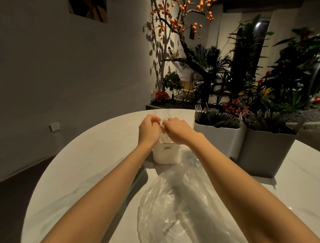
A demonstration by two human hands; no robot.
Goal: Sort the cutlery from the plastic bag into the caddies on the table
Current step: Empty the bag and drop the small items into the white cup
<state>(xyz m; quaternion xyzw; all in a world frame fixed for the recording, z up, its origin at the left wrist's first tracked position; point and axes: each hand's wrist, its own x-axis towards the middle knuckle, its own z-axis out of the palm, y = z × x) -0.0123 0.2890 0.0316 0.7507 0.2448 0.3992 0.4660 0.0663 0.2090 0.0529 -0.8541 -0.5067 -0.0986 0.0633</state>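
At frame centre, the left hand and right hand are held together above a small white caddy (lettered "CRBW"), fingers curled; whether anything is pinched cannot be told. A clear plastic bag is spread on the white table at lower centre. Two larger caddies, white and grey, are seen at right, filled with dark cutlery.
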